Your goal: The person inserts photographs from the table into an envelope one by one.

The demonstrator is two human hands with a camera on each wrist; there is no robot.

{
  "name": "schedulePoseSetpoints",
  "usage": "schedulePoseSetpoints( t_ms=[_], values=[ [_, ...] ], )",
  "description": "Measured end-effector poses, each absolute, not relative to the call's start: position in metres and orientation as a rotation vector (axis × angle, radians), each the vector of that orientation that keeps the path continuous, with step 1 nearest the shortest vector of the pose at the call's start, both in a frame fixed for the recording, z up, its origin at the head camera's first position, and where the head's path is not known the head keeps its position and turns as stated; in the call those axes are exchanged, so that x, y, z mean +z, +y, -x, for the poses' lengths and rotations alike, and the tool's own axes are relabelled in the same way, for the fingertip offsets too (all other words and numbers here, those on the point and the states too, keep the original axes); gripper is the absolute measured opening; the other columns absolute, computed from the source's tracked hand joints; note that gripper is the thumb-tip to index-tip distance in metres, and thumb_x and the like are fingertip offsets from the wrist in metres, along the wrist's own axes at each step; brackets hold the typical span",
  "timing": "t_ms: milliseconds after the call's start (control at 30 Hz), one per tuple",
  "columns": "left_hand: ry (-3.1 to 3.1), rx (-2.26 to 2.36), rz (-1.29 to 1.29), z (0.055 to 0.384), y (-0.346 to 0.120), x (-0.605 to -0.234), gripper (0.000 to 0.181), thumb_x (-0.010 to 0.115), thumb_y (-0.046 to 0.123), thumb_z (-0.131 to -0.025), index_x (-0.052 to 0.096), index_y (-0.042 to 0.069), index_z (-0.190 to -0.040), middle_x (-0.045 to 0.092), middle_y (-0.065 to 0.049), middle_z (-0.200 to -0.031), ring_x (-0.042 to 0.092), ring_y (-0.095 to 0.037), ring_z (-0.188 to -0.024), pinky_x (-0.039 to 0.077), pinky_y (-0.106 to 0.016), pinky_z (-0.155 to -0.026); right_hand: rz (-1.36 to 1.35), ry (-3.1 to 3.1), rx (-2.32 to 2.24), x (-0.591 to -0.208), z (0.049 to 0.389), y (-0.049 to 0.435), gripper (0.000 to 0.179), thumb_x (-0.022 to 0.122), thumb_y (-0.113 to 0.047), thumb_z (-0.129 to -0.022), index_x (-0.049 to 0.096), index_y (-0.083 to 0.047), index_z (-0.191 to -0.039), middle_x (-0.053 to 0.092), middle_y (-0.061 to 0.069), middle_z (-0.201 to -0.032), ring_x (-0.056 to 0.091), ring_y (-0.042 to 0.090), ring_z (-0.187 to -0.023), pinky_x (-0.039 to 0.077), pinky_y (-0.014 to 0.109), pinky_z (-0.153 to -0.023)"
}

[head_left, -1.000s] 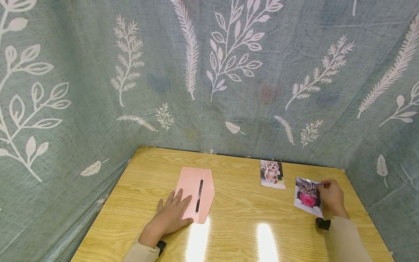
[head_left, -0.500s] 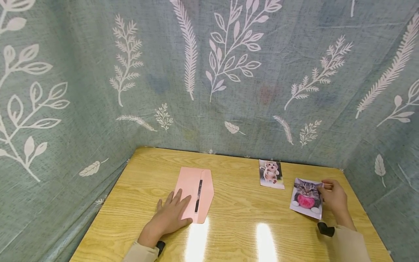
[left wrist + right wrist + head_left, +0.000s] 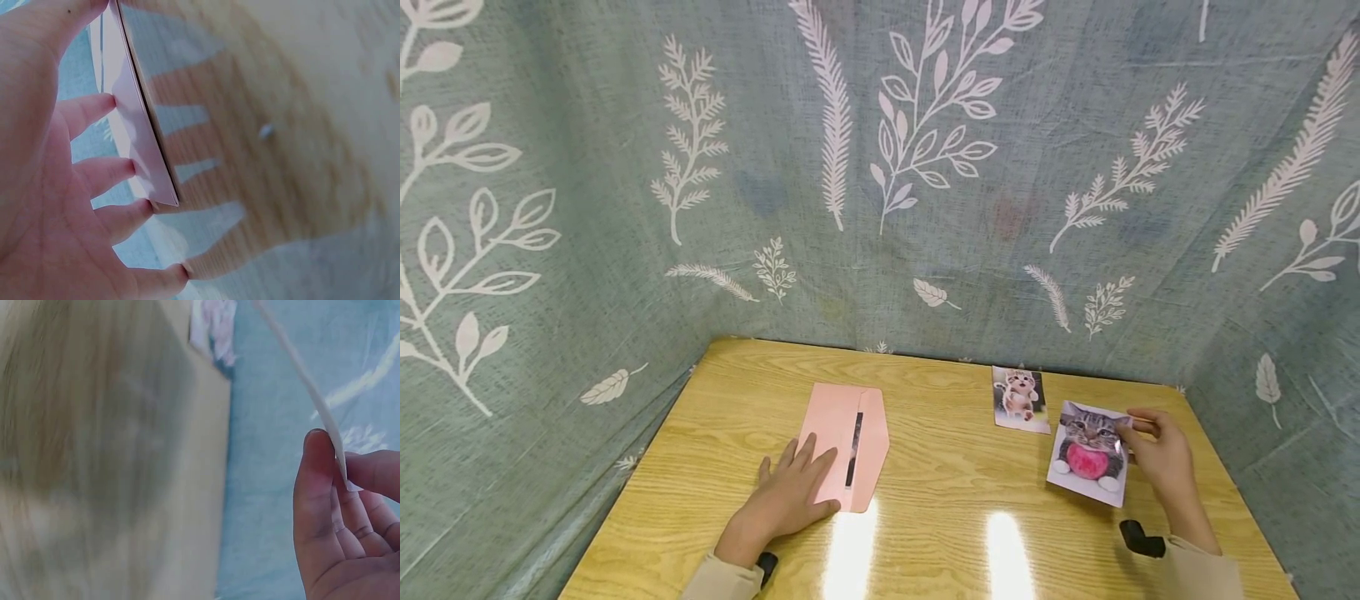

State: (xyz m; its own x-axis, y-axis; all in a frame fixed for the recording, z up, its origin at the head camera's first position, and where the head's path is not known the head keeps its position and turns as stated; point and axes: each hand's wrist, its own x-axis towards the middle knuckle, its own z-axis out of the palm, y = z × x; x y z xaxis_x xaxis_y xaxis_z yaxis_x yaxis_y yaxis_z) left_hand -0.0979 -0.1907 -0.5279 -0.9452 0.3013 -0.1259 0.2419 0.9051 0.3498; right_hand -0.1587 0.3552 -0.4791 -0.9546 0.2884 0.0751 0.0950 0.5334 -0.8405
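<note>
My left hand (image 3: 786, 500) rests with spread fingers on a pink envelope (image 3: 871, 450), whose flap points right. A dark strip of something inside (image 3: 853, 450) shows through a slit near the flap. In the left wrist view the fingertips touch the envelope (image 3: 140, 125) and the table beside it. My right hand (image 3: 1165, 458) pinches the right edge of a photo of a tabby cat with a pink heart-like thing (image 3: 1086, 458). The right wrist view shows this photo (image 3: 306, 378) edge-on between thumb and fingers, raised off the table.
A second photo, of a kitten (image 3: 1021, 400), lies at the back right of the wooden table (image 3: 940, 467). A leaf-patterned cloth (image 3: 880, 167) hangs behind and along both sides. Two bright reflections glare on the table's front part.
My right hand has lifted the cat photo and brought it slightly left, turning its face more toward the camera. The left hand and the envelope stay where they were.
</note>
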Motion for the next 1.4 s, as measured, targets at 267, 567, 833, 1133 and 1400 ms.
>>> schedulePoseSetpoints(
  t_ms=[267,567,833,1133,1400],
  values=[
    [2.894,0.504,-0.421,0.097,-0.191,-0.528,0.082,0.067,0.058,-0.09,0.038,0.021,-0.156,0.019,-0.018,-0.163,0.014,-0.047,-0.147,0.016,-0.08,-0.101,0.241,-2.517,1.443,-0.462,0.157,0.33,0.041,0.063,-0.014,-0.099,0.051,0.005,-0.134,0.061,0.003,-0.107,0.06,-0.001,-0.077,0.057,0.025,-0.06],
    [2.898,0.509,-0.435,0.098,-0.191,-0.528,0.082,0.066,0.059,-0.09,0.037,0.021,-0.156,0.019,-0.019,-0.163,0.014,-0.048,-0.147,0.015,-0.081,-0.101,0.172,-2.461,1.589,-0.452,0.159,0.298,0.039,0.065,-0.015,-0.099,0.052,0.003,-0.131,0.063,0.0,-0.106,0.064,0.003,-0.078,0.057,0.026,-0.06],
    [2.912,0.502,-0.444,0.098,-0.191,-0.528,0.082,0.067,0.058,-0.09,0.038,0.02,-0.156,0.02,-0.02,-0.163,0.016,-0.049,-0.146,0.016,-0.081,-0.1,0.158,-2.374,1.745,-0.455,0.162,0.263,0.032,0.068,-0.01,-0.096,0.056,-0.001,-0.124,0.066,0.0,-0.101,0.064,0.006,-0.079,0.057,0.027,-0.059],
    [2.915,0.507,-0.451,0.097,-0.19,-0.528,0.082,0.068,0.057,-0.089,0.038,0.019,-0.156,0.02,-0.02,-0.163,0.016,-0.049,-0.146,0.016,-0.082,-0.1,0.115,-2.335,1.856,-0.462,0.167,0.234,0.032,0.067,-0.001,-0.095,0.055,0.003,-0.124,0.064,0.004,-0.099,0.062,0.008,-0.075,0.056,0.027,-0.057],
    [2.914,0.516,-0.442,0.097,-0.19,-0.529,0.083,0.068,0.057,-0.089,0.038,0.02,-0.156,0.02,-0.02,-0.163,0.015,-0.049,-0.146,0.016,-0.081,-0.1,0.067,-2.331,1.916,-0.473,0.173,0.212,0.033,0.066,0.001,-0.094,0.055,0.004,-0.125,0.062,0.012,-0.102,0.063,0.009,-0.078,0.057,0.03,-0.057]
  ],
)
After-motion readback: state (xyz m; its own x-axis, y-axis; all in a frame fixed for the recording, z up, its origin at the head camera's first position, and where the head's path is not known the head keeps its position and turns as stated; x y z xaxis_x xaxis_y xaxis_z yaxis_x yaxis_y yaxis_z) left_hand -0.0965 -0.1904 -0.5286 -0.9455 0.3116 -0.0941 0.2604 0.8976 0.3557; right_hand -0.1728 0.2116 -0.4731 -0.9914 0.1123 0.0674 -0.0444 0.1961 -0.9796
